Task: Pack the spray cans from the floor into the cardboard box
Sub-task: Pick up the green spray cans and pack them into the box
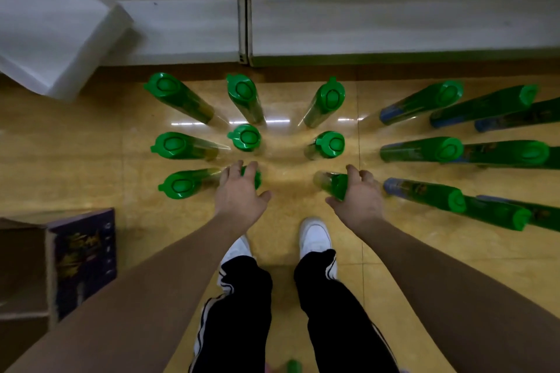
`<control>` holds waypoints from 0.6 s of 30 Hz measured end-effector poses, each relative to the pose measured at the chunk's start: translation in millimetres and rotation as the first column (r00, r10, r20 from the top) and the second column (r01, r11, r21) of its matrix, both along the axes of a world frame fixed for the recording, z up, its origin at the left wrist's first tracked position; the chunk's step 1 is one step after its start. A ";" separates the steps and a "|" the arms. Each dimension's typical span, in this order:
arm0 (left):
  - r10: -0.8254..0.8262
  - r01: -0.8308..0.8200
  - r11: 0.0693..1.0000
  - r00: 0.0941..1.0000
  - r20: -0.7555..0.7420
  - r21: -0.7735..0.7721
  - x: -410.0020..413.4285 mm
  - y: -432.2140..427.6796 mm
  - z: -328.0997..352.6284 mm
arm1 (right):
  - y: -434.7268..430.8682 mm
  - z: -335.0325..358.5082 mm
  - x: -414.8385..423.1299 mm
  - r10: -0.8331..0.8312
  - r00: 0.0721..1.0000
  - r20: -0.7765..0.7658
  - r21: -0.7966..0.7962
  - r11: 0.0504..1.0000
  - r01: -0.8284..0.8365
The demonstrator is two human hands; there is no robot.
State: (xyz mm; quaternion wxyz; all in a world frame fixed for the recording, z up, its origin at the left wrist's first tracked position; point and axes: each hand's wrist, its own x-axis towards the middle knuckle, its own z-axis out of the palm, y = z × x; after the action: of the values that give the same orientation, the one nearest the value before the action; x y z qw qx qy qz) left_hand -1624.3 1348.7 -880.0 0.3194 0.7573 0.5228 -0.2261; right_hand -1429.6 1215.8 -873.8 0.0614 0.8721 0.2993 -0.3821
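Several green-capped spray cans stand upright in rows on the yellow tiled floor, for example one (245, 137) in the middle. My left hand (239, 194) hovers over the cap of a can (257, 179) in the near row, fingers spread across it and thumb held apart. My right hand (360, 195) wraps fingers and thumb around the cap of another near-row can (333, 184). The open cardboard box (81, 260), with a dark printed side, stands at the lower left.
A white box (54, 39) sits at the upper left, blurred. Pale shelf bases (394, 24) run along the far side behind the cans. More cans (448, 150) crowd the right. My feet in white shoes (315, 236) stand just behind my hands.
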 end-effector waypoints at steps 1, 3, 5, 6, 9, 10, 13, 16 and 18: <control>-0.012 0.012 1.000 1.000 -0.007 0.014 0.0 -0.2 -10.1 | -0.4 -10.4 -0.2 0.021 1.000 0.003 0.008 1.000 -0.021; -0.016 0.017 0.999 1.000 -0.016 0.036 0.1 0.7 -27.1 | -3.1 -28.8 0.3 0.054 0.998 0.016 0.029 0.998 -0.055; 0.006 -0.005 0.999 1.000 -0.007 0.046 0.4 1.6 -39.9 | -6.2 -42.6 1.0 0.059 0.998 0.023 0.058 0.996 -0.061; 0.019 -0.019 0.998 1.000 0.004 0.052 0.9 1.7 -45.0 | -7.2 -47.9 1.1 0.054 0.998 0.027 0.078 0.995 -0.056; 0.040 -0.042 0.996 0.999 0.017 0.085 1.4 0.7 -55.4 | -8.3 -57.5 -1.0 0.032 0.998 0.050 0.142 0.989 -0.039; 0.041 -0.043 0.994 0.999 0.022 0.098 1.2 0.2 -57.8 | -8.5 -59.2 -2.5 0.020 0.998 0.059 0.161 0.987 -0.029; 0.036 -0.041 0.990 0.999 0.040 0.137 1.6 -0.5 -60.9 | -8.4 -62.7 -6.4 -0.012 0.997 0.071 0.189 0.982 -0.002; 0.026 -0.031 0.986 0.999 0.030 0.165 2.5 -0.4 -61.5 | -8.2 -64.8 -7.8 -0.022 0.997 0.075 0.204 0.979 0.007; 0.024 -0.029 0.985 0.999 0.030 0.171 2.0 -0.4 -62.7 | -8.5 -65.9 -7.9 -0.023 0.997 0.080 0.211 0.978 0.006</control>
State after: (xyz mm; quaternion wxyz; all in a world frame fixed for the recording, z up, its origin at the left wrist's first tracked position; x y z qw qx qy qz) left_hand -1622.4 1348.4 -942.7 0.2632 0.7780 0.5458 -0.1657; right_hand -1437.5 1207.3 -939.8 -0.0216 0.8907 0.3291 -0.3128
